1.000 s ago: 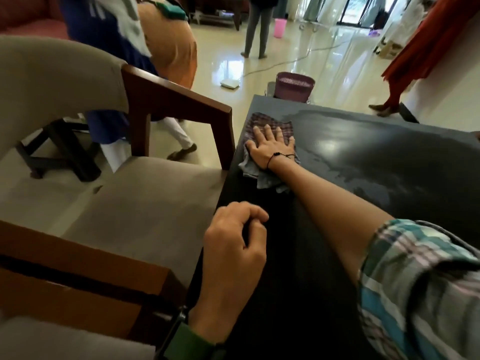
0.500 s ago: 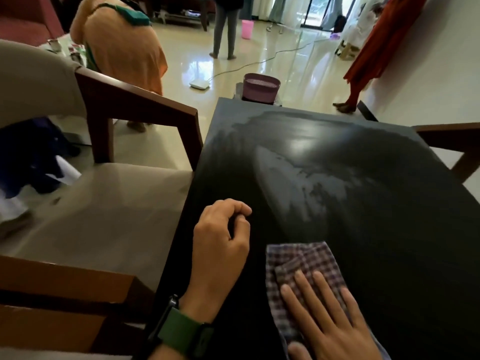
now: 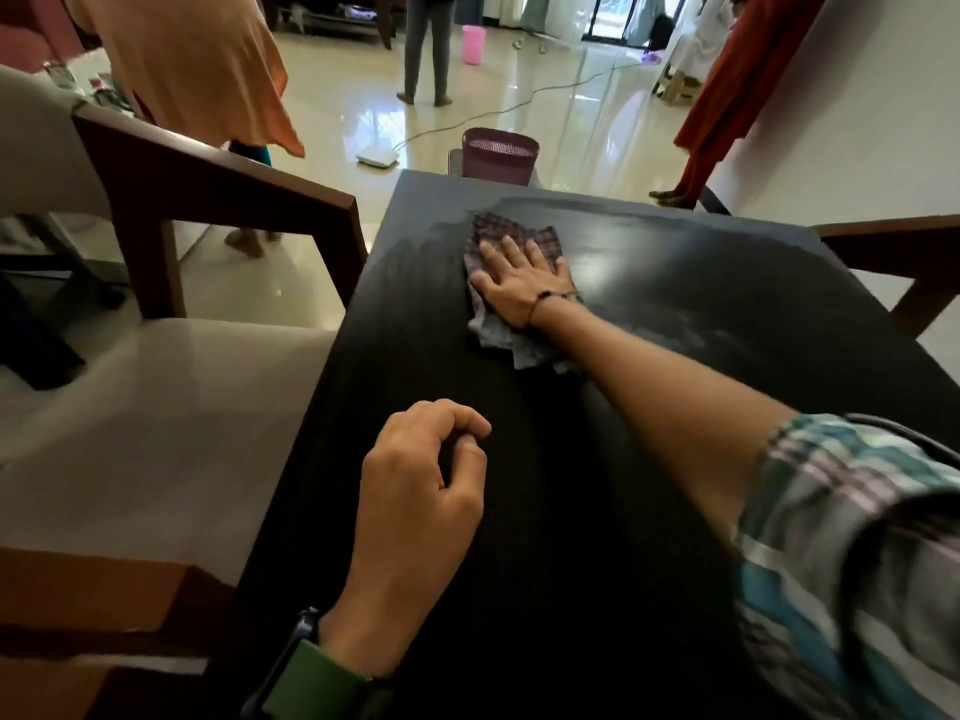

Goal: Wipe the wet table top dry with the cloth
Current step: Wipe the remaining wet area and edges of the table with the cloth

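Checked purple-and-grey cotton, the cloth point(image 3: 511, 283) lay on the far left part of the black wooden table top point(image 3: 545, 511), and your right hand point(image 3: 519, 283) was pressed flat on it, fingers straight and a little spread, palm down. You did not pinch or gather the fabric; it was only held under the palm, with its crumpled tail behind your wrist, toward you.

The relation that mattered was this: the dull grey wet film point(image 3: 701, 283) lay to the right of the cloth and ran from the far edge down toward the near right side of the table. The strip to the left of the cloth and near you looked darker and, I judge, already dry. So the coming stroke had to go right or be pulled back along the wet band, and your right hand was the nearer one for that.

Your left hand point(image 3: 423, 491) rested on the near part of the table, well apart from the cloth, fingers loosely curled and holding nothing.

Beyond the far edge stood a purple plastic basket point(image 3: 500, 154) on the floor; what was in it I cannot tell. A pink plastic bucket point(image 3: 472, 44) stood farther back, its inside also hidden.
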### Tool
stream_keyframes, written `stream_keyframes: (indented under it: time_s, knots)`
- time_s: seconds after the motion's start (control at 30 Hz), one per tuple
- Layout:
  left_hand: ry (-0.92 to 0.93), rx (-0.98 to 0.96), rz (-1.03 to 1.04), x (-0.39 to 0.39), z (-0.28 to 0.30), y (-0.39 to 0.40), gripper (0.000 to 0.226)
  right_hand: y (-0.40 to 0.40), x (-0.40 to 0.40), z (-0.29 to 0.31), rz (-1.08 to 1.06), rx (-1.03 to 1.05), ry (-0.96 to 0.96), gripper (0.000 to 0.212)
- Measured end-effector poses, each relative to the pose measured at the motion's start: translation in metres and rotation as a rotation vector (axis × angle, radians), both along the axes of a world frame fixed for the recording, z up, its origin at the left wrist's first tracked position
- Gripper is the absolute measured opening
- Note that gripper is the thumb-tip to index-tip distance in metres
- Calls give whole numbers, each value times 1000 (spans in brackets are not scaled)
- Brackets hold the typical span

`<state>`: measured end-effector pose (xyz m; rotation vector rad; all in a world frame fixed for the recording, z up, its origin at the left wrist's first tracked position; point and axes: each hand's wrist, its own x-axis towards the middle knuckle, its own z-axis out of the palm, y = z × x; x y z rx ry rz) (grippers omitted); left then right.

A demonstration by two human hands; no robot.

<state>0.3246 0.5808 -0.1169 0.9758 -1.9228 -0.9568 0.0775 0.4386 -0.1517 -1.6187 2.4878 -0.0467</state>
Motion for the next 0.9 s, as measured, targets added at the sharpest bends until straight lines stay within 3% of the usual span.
stream_keyframes:
  time_s: [0.17,0.43,0.5,0.57,0.63,0.7,0.77,0.9]
  knots:
    - [-7,6,-19,-8,9,12,17,46,23,1,64,-13,9,59]
    - [59,-33,-34,-27,29,10,17,353,109,5,312,-75,275,63]
    - [55,-33,-48,-30,28,9,16,371,108,8,308,-84,317,82]
    - [46,-35,-58,-34,25,8,16,360,97,13,429,-15,384,74]
    - [37,-35,-54,-37,22,7,15,326,75,12,460,-18,300,60]
    - [24,-35,-55,-43,19,9,14,266,40,6,257,-16,129,58]
    - [6,-46,-65,-48,17,12,14,199,-7,-4,126,-99,117,58]
    - [18,-17,-74,-57,18,23,14,109,-87,2,-98,17,32,59]
